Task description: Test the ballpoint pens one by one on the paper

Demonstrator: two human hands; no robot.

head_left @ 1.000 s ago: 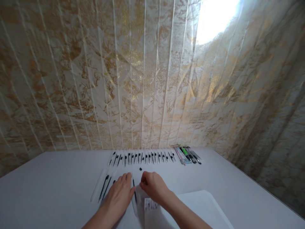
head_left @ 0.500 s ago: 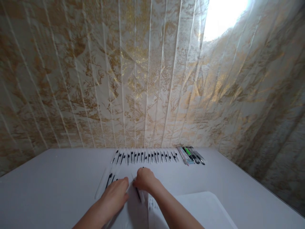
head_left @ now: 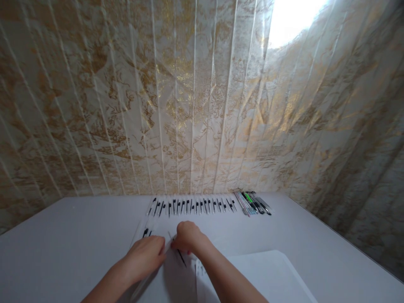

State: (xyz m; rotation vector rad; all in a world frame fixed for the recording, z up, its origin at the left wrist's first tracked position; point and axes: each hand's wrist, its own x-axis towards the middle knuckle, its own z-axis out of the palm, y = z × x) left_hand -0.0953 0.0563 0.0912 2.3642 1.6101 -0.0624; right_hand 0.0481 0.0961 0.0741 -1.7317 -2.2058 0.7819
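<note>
My right hand (head_left: pixel 187 236) is closed on a thin dark pen refill (head_left: pixel 181 256), which slants down below the fingers over the table's middle. Just to its left, my left hand (head_left: pixel 150 251) has its fingers curled together over a clear plastic sleeve; what they hold, if anything, is hidden. Beyond the left hand lie pen parts with black caps (head_left: pixel 145 232), partly covered by it. A long row of clear pen pieces with black parts (head_left: pixel 192 206) lies behind both hands.
A bundle of assorted pens (head_left: pixel 252 203), one with a green part, lies at the back right. A white tray (head_left: pixel 271 269) sits at the front right, beside a printed sheet (head_left: pixel 200 269). The patterned curtain (head_left: pixel 176 101) hangs behind the white table (head_left: pixel 78 235).
My left hand has shifted left, over more of the pen parts. My right hand has moved slightly left, and the pale piece below it no longer shows beside the dark refill.
</note>
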